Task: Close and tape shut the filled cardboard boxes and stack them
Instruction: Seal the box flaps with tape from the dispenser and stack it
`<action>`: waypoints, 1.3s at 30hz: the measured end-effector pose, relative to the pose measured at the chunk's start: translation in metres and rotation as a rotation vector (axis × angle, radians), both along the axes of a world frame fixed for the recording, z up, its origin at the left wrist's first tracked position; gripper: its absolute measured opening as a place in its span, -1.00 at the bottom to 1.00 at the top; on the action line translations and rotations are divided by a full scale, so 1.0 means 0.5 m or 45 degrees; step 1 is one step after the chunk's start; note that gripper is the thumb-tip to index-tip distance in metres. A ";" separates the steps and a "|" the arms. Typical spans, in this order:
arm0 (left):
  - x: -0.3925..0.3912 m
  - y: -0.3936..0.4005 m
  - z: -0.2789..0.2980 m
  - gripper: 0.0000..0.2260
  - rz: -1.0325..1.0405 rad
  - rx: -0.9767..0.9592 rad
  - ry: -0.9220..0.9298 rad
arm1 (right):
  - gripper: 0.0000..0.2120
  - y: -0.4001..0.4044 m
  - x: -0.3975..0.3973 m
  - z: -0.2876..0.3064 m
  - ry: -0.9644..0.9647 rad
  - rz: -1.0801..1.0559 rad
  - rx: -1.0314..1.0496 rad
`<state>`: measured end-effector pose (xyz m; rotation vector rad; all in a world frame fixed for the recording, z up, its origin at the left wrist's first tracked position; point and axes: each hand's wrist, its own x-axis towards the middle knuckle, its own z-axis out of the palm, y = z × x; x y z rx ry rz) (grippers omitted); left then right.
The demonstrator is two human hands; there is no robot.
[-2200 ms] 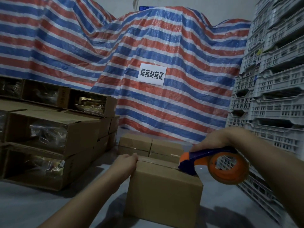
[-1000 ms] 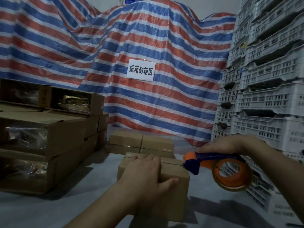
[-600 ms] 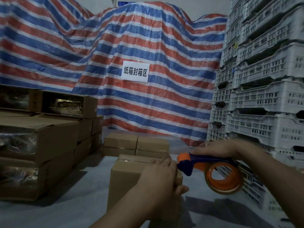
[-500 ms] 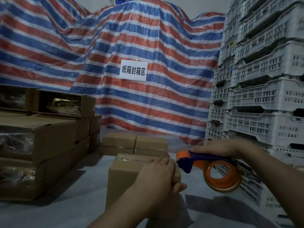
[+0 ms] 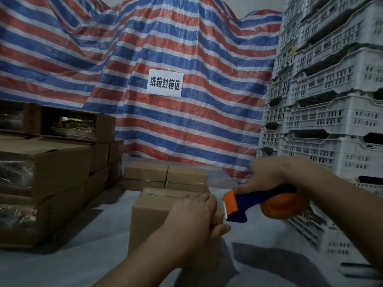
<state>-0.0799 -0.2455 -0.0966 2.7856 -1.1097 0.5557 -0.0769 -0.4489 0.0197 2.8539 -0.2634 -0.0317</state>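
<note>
A closed cardboard box (image 5: pixel 152 214) stands on the grey floor in front of me, with clear tape along its top seam. My left hand (image 5: pixel 193 215) lies over the box's right top edge, fingers flat on top and thumb down its right side. My right hand (image 5: pixel 269 175) grips the blue handle of an orange tape dispenser (image 5: pixel 265 206), held just off the box's right side with its blade end near my left thumb. Two sealed small boxes (image 5: pixel 165 176) sit side by side behind it.
Stacks of larger open cardboard boxes (image 5: pixel 47 172) with plastic-wrapped contents fill the left. White plastic crates (image 5: pixel 323 121) are piled high on the right. A striped tarp (image 5: pixel 165 48) with a white paper sign (image 5: pixel 165 83) hangs behind. Grey floor (image 5: pixel 72 262) lies around the box.
My left hand moved from the box's far end to its right top edge and pressed down. The dispenser came off the box top and dropped slightly beside it.
</note>
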 end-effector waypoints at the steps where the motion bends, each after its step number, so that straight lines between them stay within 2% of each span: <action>1: 0.001 -0.001 -0.001 -0.43 0.003 0.008 -0.001 | -0.42 0.019 0.003 -0.001 -0.014 0.015 -0.089; 4: 0.006 -0.007 -0.003 -0.42 0.019 0.024 -0.011 | -0.40 0.070 -0.008 0.011 -0.043 0.034 -0.298; 8: 0.013 -0.009 -0.013 -0.44 0.021 -0.013 -0.031 | -0.44 0.109 -0.024 0.020 -0.015 0.024 -0.417; 11: 0.014 -0.006 -0.018 -0.45 0.013 -0.056 -0.025 | -0.55 0.125 -0.027 -0.014 0.078 0.034 -0.752; 13: 0.014 -0.004 -0.020 -0.44 0.010 -0.053 -0.024 | -0.53 0.103 -0.024 -0.061 0.175 0.018 -0.828; 15: 0.013 -0.003 -0.020 -0.45 0.001 -0.063 -0.045 | -0.52 0.057 -0.024 -0.097 0.140 -0.015 -0.726; 19: 0.009 -0.002 -0.018 -0.43 -0.009 -0.076 -0.074 | -0.41 -0.028 -0.026 -0.142 -0.176 0.075 -0.649; 25: 0.006 -0.002 -0.018 -0.46 -0.008 -0.105 -0.092 | -0.39 -0.041 -0.030 -0.218 -0.528 0.031 -0.407; 34: 0.009 0.000 -0.019 -0.44 -0.030 -0.117 -0.105 | -0.47 -0.025 -0.044 -0.318 -0.590 -0.099 -0.101; 39: 0.010 0.001 -0.025 -0.44 -0.029 -0.156 -0.123 | -0.44 -0.029 -0.059 -0.331 -0.614 -0.174 -0.118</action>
